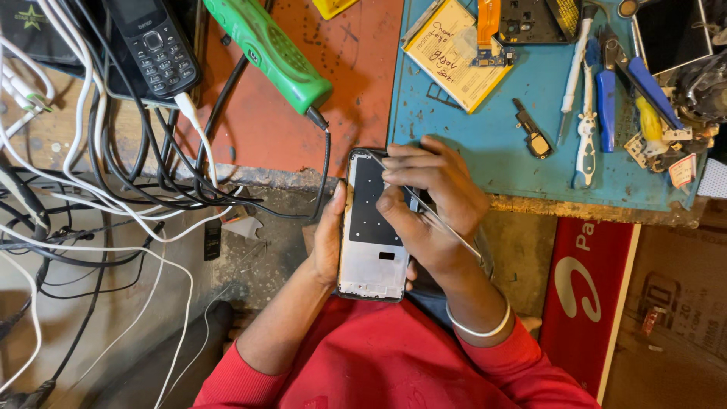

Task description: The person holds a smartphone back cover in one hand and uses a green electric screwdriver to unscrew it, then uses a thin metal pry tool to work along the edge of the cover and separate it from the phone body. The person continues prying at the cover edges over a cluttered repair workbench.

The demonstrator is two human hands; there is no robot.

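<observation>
Left hand [327, 242] grips phone frame [371, 235]; right hand [432, 201] fingers pinch tweezers [447, 227].

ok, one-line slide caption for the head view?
Left hand cradles an opened phone frame while the right hand works tweezers at its top edge, beside a blue repair mat.

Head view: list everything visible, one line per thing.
phone frame: one, silver and black, held between both hands
tweezers: one, metal, in right hand
green tool: one, on red mat
keypad phone: one, black, upper left
cables: many, white and black, left
battery: one, yellow, on blue mat
blue-handled pliers: one, upper right
left hand: gripping frame's edge
right hand: over frame
</observation>
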